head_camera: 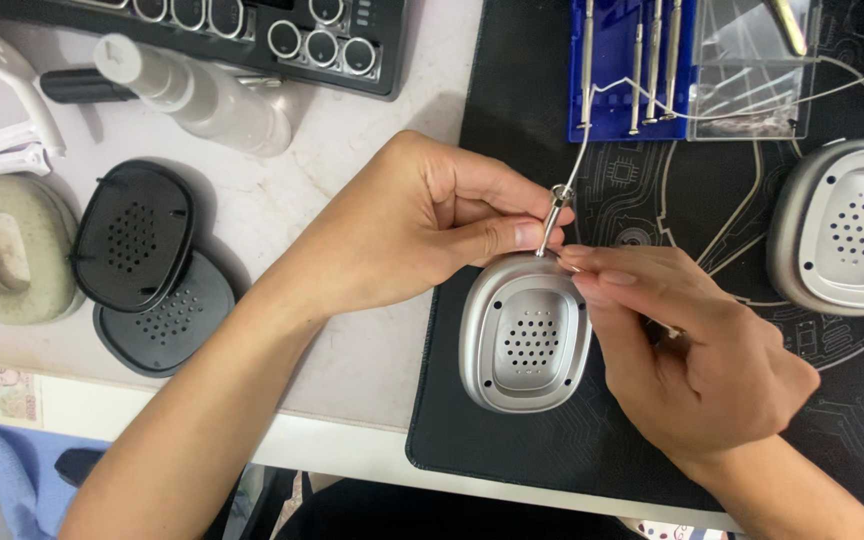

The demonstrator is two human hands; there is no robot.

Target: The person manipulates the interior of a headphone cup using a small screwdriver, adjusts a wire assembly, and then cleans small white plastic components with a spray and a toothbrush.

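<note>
Black work mat point(512, 440), centre frame: silver headphone ear cup point(524, 335). Left hand point(422, 225) pinches a small screwdriver point(552, 215) at its top edge; right hand point(692, 350) pinches there too. Slip risk: tip may scratch the housing.

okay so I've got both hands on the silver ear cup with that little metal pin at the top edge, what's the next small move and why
Probably steady the silver ear cup with the right hand and ease the metal pin gently along its own line. The left hand pinches it upright at the cup's top rim, where a thin wire runs close by, so sideways force looks risky.
</note>
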